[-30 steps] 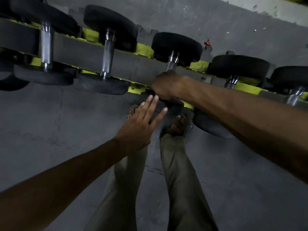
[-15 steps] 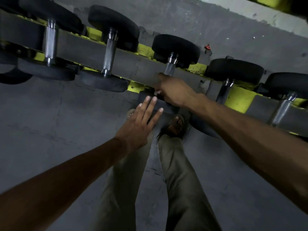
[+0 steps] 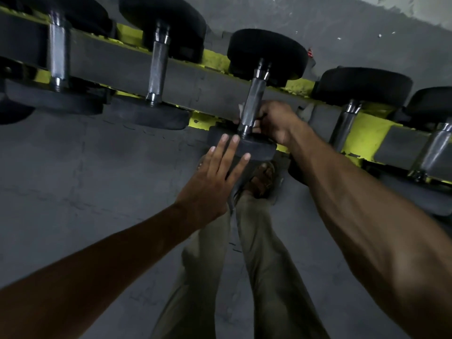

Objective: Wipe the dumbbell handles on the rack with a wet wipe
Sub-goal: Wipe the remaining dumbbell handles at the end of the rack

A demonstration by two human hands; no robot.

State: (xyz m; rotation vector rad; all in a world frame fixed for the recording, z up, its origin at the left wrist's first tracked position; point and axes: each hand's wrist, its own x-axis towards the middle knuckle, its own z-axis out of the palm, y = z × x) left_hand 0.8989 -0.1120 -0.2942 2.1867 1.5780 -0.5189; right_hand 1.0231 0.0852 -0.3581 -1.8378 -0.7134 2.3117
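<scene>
Grey floor [image 3: 73, 179] fills our lower frame, rack [image 3: 117, 59] crossing the top. Centre, the middle dumbbell [image 3: 266, 52]: our left hand [image 3: 210, 182] lies flat-fingered on its near head, our right hand [image 3: 276, 121] wraps its handle [image 3: 253, 99], seemingly over a white wipe [image 3: 241, 108].

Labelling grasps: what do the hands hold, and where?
Right hand grips the wipe around the middle dumbbell's handle, at its lower end. Left hand holds nothing; straight fingers rest on that dumbbell's near head.

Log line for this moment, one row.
right hand: grips wipe round middle dumbbell handle | left hand: open, fingers on its near head
</scene>
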